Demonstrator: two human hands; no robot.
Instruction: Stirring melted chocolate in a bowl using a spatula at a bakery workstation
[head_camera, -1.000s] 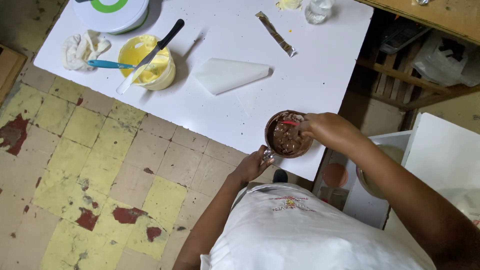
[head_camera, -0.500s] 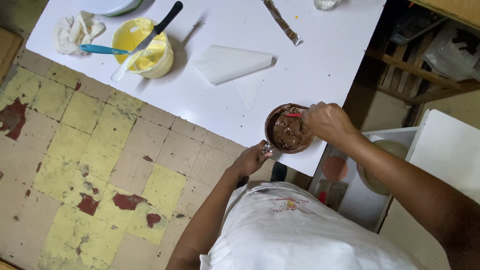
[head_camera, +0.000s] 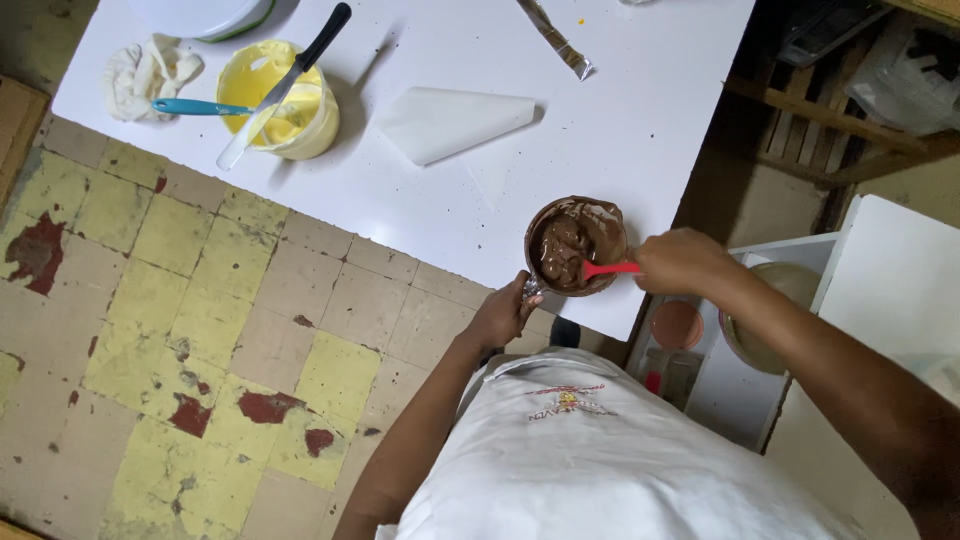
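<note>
Both hands busy at bench (head_camera: 640, 120) edge: left hand (head_camera: 503, 312) fingers clasp the brown bowl (head_camera: 575, 245) rim, right hand (head_camera: 680, 262) fingers grip a red spatula (head_camera: 606, 269) mid-stir in chocolate batter; next likely scraping the sides.

Bright, even daylight on the white table (head_camera: 420, 215), soft shadows, sharp focus, dim right edge.

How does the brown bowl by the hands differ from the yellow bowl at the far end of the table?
The brown bowl holds dark chocolate-coloured mix; the yellow bowl holds pale yellow cream. The brown bowl sits at the table's near edge, steadied by the left hand, with the right hand working a red spatula in it; the yellow bowl stands untouched, a knife and a blue-handled tool resting in it. Both are round and upright.
</note>
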